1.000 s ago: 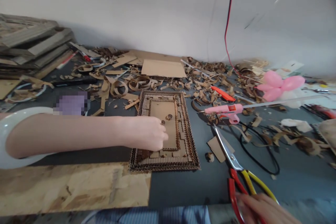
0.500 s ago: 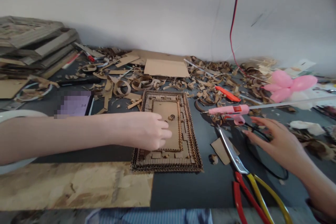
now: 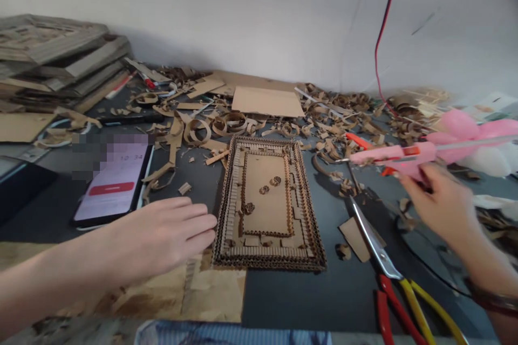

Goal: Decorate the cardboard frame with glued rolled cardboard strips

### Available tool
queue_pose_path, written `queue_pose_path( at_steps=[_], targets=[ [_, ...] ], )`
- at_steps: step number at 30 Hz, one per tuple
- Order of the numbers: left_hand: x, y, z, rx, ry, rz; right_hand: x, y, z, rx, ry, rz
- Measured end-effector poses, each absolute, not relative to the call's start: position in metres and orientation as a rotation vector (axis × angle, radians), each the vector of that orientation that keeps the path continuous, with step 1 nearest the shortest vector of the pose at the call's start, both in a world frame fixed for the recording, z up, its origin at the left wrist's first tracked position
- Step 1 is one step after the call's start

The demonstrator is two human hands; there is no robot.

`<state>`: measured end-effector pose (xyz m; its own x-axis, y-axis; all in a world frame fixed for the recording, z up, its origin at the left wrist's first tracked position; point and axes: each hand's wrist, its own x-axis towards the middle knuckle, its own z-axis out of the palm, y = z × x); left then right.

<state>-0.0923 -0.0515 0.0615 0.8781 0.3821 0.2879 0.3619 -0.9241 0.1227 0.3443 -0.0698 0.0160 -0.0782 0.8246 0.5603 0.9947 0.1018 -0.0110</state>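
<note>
My right hand (image 3: 445, 199) grips the handle of a pink hot glue gun (image 3: 399, 155), raised a little off the table, its nozzle pointing left and a glue stick out of its back. A rectangular cardboard frame (image 3: 301, 194) with corrugated borders lies in the middle. Three small curled cardboard pieces sit on its inner panel, one of them a dark coil (image 3: 275, 181). My left hand (image 3: 162, 237) is stretched out palm down beside the frame's left edge, holding nothing I can see. Scissors (image 3: 376, 250) with red and yellow handles lie partly spread to the right of the frame.
A phone (image 3: 115, 183) with a lit screen lies at left, and a brown sheet (image 3: 162, 285) in front. Cardboard scraps (image 3: 234, 124) cover the back of the table. Stacked cardboard frames (image 3: 60, 59) stand far left. Pink balloons (image 3: 461, 126) lie at right.
My left hand has moved left off the frame, uncovering curled pieces on the panel. My right hand has taken hold of the glue gun and lifted it. The view has shifted slightly left.
</note>
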Motion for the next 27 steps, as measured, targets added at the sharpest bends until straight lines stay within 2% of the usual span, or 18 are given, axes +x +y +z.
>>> queue_pose_path(
  at_steps=[3,6,11,21,27],
  targets=[
    [-0.097,-0.05,0.062,3.089,0.418,0.471,0.333,-0.075,0.034,-1.944,-1.833,-0.46],
    [-0.098,-0.047,0.063,3.141,0.451,0.499,0.305,-0.081,0.045,-2.018,-1.873,-0.359],
    [-0.091,-0.044,0.056,3.186,0.478,0.389,0.25,-0.083,0.042,-1.88,-2.072,-0.515],
    [-0.096,-0.029,0.03,3.061,0.548,0.495,0.206,-0.073,0.02,-1.418,-2.337,-0.321],
    [-0.097,-0.027,0.029,3.017,0.554,0.532,0.203,-0.07,0.014,-1.298,-2.43,-0.341]
  ],
)
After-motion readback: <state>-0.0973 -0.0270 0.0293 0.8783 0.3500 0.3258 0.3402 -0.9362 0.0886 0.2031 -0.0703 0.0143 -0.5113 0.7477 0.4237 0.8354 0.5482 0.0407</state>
